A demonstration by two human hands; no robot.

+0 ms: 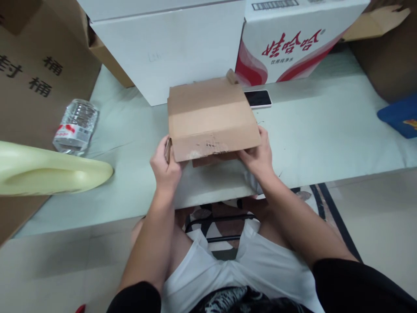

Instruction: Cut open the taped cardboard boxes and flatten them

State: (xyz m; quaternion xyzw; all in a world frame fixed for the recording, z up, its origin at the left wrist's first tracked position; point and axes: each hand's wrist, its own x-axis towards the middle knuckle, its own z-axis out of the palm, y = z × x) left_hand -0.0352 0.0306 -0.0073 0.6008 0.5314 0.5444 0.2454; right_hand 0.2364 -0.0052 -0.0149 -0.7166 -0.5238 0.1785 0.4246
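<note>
A flat brown cardboard box [210, 117] lies on the pale table [325, 139] in front of me, its near edge torn and scuffed. My left hand [164, 167] grips the box's near left corner, fingers curled round the edge. My right hand [259, 154] holds the near right corner, fingers tucked under the flap. Both forearms reach up from my lap.
A black phone [258, 98] lies just behind the box. A plastic water bottle [75, 126] lies on its side at left. A large white box [163, 43] and a red-and-white carton [289, 39] stand behind. A pale yellow object [48, 171] juts in from the left; a blue item [399, 115] sits at right.
</note>
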